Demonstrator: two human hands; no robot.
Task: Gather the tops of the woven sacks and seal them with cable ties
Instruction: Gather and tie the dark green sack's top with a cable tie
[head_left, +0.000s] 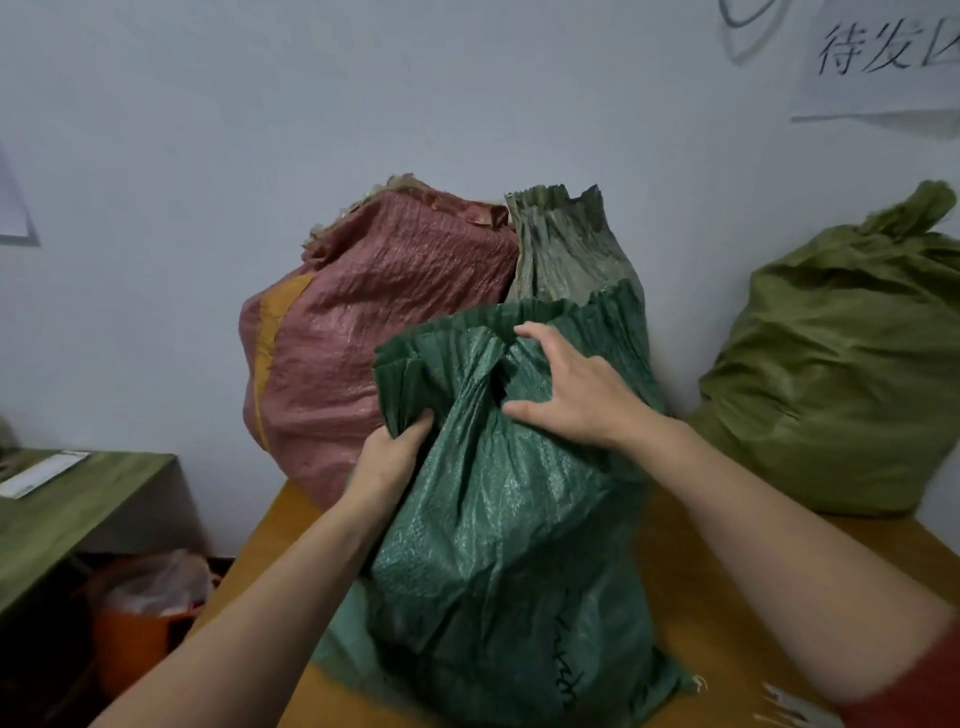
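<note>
two bare forearms reach in from below. the left hand (392, 457) is clenched on a pleated bunch of the dark green woven sack (498, 545) at its mouth; the right hand (569, 387) is spread half open, fingers pressing into the gathered top. the sack stands on an orange-brown table (727, 613) by a pale wall. a paper sign (883, 57) reads, perhaps, "待发区", cut off at the edge. behind stand a pink sack (363, 332), a grey-green sack (566, 244) and an olive sack (841, 374).

Both hands forward — left (392, 451) clenched, right (569, 387) spread, fingers curled
</note>
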